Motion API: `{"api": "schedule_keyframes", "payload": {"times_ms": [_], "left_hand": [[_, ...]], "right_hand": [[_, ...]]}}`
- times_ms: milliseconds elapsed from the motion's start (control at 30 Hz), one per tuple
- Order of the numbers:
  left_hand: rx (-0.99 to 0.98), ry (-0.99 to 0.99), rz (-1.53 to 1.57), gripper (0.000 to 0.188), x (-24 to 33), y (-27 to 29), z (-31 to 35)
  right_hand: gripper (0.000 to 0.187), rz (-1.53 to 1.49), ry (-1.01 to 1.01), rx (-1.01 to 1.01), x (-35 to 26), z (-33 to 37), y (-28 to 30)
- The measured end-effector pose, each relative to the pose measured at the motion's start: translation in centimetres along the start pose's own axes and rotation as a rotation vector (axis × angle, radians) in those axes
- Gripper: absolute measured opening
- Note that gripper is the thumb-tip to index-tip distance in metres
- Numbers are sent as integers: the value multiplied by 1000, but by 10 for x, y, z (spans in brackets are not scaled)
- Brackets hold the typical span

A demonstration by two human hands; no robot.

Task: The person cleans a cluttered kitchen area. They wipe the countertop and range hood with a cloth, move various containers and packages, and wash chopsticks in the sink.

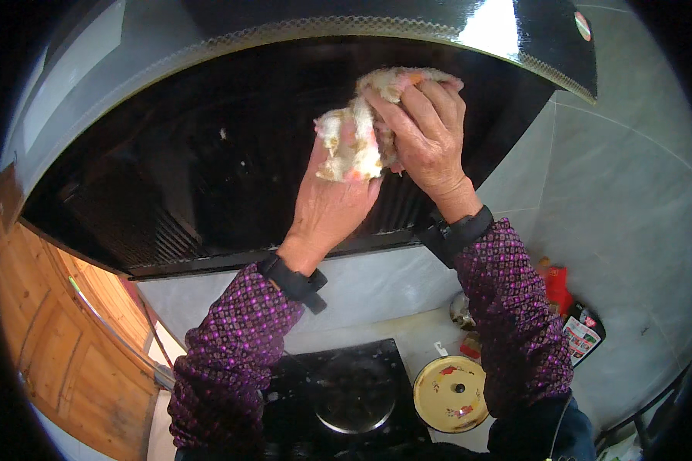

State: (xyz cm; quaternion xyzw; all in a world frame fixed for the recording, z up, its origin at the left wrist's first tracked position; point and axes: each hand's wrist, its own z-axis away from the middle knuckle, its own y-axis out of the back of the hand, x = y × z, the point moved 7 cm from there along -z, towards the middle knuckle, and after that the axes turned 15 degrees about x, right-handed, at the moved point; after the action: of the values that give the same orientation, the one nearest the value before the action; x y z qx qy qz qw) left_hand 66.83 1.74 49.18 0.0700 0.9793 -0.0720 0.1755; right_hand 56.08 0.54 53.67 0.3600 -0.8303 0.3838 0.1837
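Observation:
A worn, fluffy cloth (349,144), whitish with pink and orange patches, is bunched up against the dark glossy underside of a range hood (231,154). On its right part lies my right hand (432,138), fingers bent round the fabric. My left hand (332,201) comes from below and has the cloth's left part; the fabric covers its fingers. Both arms reach up in purple patterned sleeves, with a black band at each wrist.
Below is a black cooktop (284,384) with a round burner. Beside it sits a cream enamel lid (438,403) with red flowers. A red packet (557,288) and a dark labelled container (584,335) stand by the grey tiled wall (630,207). A wooden door (54,330) is at left.

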Motion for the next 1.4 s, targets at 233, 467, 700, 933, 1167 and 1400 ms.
{"api": "schedule_keyframes", "payload": {"times_ms": [233, 467, 700, 933, 1167, 1400], "left_hand": [[-53, 51, 237, 50, 7, -37, 30], [-225, -92, 188, 51, 22, -11, 53], [62, 6, 241, 43, 0, -9, -17], [-243, -44, 130, 46, -13, -45, 68], [-391, -4, 133, 50, 3, -39, 120], [8, 110, 55, 47, -61, 51, 49]], "right_hand": [[26, 17, -362, -26, -3, 70, 13], [28, -43, -443, -219, -30, 84, 31], [25, -45, -393, 26, 13, 11, 4], [20, -58, -439, -25, -29, 81, 4], [26, -94, -490, -339, -55, 111, 12], [30, -321, -319, -98, -100, 24, -14]]}}
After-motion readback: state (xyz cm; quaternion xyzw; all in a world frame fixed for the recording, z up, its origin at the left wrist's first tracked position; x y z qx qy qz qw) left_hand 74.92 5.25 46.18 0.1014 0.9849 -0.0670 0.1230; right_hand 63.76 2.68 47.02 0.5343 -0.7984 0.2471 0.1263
